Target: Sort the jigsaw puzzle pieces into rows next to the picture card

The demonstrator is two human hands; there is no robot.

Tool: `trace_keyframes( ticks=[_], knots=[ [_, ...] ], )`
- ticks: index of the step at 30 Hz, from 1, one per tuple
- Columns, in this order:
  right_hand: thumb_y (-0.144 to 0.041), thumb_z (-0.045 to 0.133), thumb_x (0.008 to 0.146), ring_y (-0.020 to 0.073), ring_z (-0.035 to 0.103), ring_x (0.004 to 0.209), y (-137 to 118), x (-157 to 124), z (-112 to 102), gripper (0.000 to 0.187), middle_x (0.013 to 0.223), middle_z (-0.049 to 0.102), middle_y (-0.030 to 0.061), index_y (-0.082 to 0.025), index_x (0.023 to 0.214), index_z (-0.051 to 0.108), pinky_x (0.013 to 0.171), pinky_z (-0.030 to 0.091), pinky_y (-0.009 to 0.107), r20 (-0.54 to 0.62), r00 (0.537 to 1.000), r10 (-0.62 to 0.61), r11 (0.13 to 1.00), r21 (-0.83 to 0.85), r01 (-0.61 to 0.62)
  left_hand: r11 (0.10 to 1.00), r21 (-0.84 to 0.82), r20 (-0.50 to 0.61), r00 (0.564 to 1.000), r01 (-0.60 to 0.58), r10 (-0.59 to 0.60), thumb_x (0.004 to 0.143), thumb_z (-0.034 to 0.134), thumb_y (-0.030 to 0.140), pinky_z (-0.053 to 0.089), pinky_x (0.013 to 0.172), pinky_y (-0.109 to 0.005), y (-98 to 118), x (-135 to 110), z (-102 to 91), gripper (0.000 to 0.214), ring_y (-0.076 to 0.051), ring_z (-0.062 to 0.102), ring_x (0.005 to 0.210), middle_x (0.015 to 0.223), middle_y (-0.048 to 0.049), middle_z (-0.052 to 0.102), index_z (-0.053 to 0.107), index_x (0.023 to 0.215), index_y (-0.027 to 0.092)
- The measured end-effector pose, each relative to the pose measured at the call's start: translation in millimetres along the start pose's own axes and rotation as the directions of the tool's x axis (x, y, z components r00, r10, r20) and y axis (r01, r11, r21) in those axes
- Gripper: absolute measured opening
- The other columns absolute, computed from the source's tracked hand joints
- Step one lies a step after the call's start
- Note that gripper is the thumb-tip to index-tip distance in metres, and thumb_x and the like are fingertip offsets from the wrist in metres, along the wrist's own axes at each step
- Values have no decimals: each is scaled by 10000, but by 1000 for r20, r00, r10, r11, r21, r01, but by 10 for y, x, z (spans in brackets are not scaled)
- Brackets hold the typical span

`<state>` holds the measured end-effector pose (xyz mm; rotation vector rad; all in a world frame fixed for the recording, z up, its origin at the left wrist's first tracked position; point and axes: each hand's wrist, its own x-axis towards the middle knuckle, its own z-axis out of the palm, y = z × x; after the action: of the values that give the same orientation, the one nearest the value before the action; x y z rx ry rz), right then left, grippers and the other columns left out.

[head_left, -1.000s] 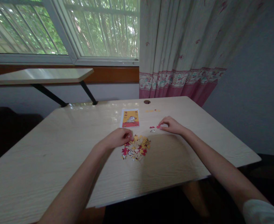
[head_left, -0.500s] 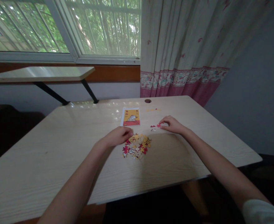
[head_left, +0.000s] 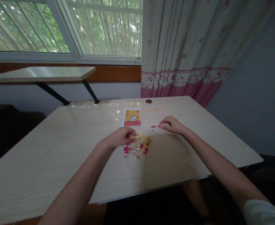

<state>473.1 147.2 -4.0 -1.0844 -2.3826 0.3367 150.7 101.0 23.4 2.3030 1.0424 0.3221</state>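
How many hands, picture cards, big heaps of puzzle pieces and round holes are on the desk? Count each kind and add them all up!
Hands: 2 (left hand, right hand)
Picture card: 1
Big puzzle heap: 1
Round hole: 1
Total: 5

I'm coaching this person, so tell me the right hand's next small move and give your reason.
Probably nudge the red puzzle piece at the fingers of the right hand slightly left, to test it against the neighbouring dark red pieces. They lie close by and look similar in colour, though whether their edges match is too small to tell.
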Motion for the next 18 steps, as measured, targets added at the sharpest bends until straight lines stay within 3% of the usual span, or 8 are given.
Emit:
trace_keyframes(
  ticks=[7, 11, 14, 18],
  knots=[
    [-344, 557, 813, 179, 559, 835, -1, 2, -2, 208, 861, 650, 56, -183, 894, 661, 811, 389, 342, -7, 1000, -6, 1000, 7, 6, 977, -213, -43, 999, -4, -6, 760, 545, 275, 334, 518, -207, 84, -13, 9, 149, -87, 420, 541, 585, 17, 500, 593, 734, 136],
    [-333, 532, 834, 186, 558, 845, -91, 18, -12, 194, 857, 649, 60, -192, 856, 662, 803, 396, 350, -81, 997, -16, 1000, 12, 17, 911, -413, -107, 993, 4, -53, 758, 574, 314, 332, 495, -201, 170, 12, 32, 181, -74, 420, 524, 591, 14, 522, 579, 736, 134],
    [-341, 524, 841, 186, 562, 830, -270, 47, 23, 191, 838, 653, 60, -201, 838, 654, 784, 414, 347, -196, 980, -40, 999, 25, 46, 822, -570, -209, 963, 20, -168, 725, 614, 315, 347, 487, -199, 244, 66, 90, 188, -70, 448, 520, 612, 2, 561, 568, 724, 133],
    [-380, 562, 819, 172, 565, 756, -632, 75, 164, 184, 772, 650, 43, -215, 847, 639, 728, 430, 322, -296, 946, -132, 987, 44, 152, 776, -629, -309, 904, 38, -294, 710, 627, 333, 390, 499, -212, 308, 133, 178, 196, -90, 499, 542, 633, -24, 610, 594, 724, 141]
  ],
)
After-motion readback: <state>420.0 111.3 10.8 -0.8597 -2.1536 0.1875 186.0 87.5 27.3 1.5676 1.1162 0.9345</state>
